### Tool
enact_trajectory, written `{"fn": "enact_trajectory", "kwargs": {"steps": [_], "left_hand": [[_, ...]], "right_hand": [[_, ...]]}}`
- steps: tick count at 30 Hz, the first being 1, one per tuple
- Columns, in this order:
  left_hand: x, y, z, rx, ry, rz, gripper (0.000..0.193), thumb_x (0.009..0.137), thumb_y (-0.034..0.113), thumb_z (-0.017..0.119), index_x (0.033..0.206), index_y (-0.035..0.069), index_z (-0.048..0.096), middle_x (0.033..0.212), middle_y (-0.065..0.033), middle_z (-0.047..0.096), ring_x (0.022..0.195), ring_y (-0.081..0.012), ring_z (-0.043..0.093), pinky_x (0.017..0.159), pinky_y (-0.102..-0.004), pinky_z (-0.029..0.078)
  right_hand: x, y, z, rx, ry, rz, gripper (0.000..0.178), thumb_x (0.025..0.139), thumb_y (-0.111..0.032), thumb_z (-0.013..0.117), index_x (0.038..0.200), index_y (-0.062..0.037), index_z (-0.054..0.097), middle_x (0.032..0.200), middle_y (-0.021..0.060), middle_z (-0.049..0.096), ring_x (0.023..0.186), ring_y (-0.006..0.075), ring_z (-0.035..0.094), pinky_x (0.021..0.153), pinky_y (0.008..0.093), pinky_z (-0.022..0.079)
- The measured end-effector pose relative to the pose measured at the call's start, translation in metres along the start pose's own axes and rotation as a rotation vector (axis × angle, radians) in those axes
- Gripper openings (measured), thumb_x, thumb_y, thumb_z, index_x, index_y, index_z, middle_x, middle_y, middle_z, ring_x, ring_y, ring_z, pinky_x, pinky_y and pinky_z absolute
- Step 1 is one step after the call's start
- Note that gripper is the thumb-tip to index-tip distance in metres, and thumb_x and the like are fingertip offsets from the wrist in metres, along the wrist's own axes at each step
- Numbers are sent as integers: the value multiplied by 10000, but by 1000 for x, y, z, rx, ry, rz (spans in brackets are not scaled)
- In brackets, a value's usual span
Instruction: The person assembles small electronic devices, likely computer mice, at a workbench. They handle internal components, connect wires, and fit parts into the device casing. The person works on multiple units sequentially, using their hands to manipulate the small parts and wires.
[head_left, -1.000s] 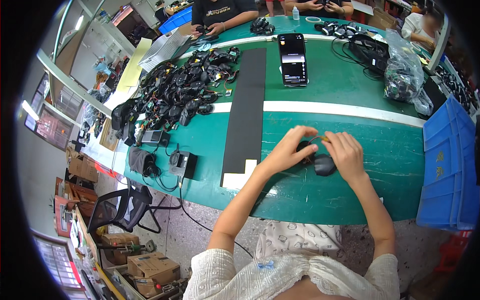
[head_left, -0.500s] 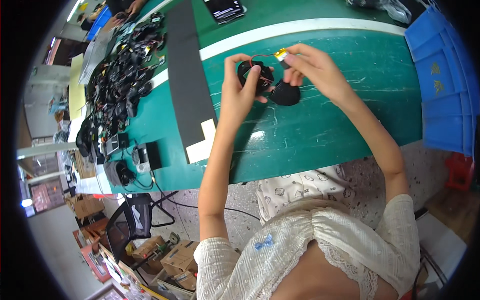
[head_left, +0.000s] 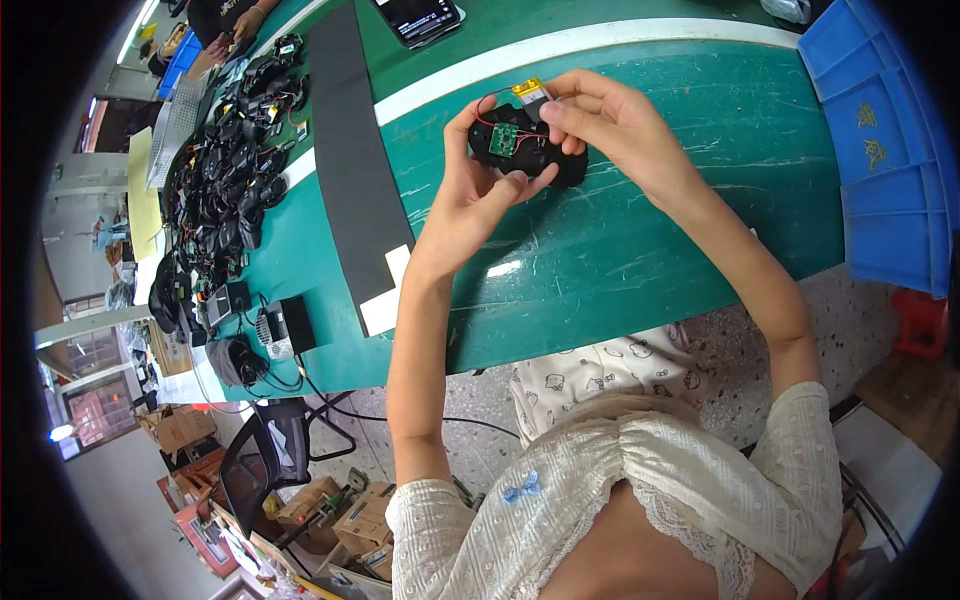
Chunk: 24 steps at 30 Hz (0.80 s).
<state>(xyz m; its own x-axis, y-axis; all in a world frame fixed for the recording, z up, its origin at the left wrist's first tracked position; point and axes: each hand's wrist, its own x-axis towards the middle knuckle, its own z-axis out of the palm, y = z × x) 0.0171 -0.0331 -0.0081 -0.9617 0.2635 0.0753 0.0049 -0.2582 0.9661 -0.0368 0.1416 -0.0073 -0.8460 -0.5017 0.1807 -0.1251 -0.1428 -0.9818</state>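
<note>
My left hand [head_left: 475, 200] grips a black plastic housing [head_left: 483, 138] by its edge, the thumb pressed along its near side. Inside the housing a small green circuit board [head_left: 503, 140] faces up, with thin red wires running from it. Between thumb and fingers, my right hand [head_left: 600, 115] pinches a small flat battery pack [head_left: 533, 95], silver with yellow tape at its end. A red wire loops from the battery to the housing. Behind my right fingertips lies a black rounded part [head_left: 572, 172]; whether it is joined to the housing I cannot tell.
Many black electronic units [head_left: 235, 165] are heaped at the left of the green table [head_left: 640, 250]. A long black mat [head_left: 350, 150] lies between. A phone [head_left: 418, 20] is at the far edge, blue bins [head_left: 885, 150] at right. Another person's hand [head_left: 248, 22] shows at the far left.
The housing has turned so that its green board now faces up. My right hand has brought the battery left, close over the housing. The whole view has shifted slightly.
</note>
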Motion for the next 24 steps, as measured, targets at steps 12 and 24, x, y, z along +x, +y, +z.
{"fn": "enact_trajectory", "kwargs": {"steps": [12,24], "left_hand": [[5,-14,4,606,219,413,561,750,-72,646,1079,68,214,1276,-287,388,1012,-260,570,794,-302,539],[8,-35,4,818,402,790,599,680,-13,744,913,102,204,1304,-373,319,1031,-326,572,766,-293,485]], "right_hand": [[-7,-10,6,140,20,22,208,905,-168,531,950,36,524,743,66,595,647,90,548,622,217,466],[-16,-2,25,197,17,57,173,883,-184,574,902,-12,563,826,9,583,766,56,524,682,212,414]]}}
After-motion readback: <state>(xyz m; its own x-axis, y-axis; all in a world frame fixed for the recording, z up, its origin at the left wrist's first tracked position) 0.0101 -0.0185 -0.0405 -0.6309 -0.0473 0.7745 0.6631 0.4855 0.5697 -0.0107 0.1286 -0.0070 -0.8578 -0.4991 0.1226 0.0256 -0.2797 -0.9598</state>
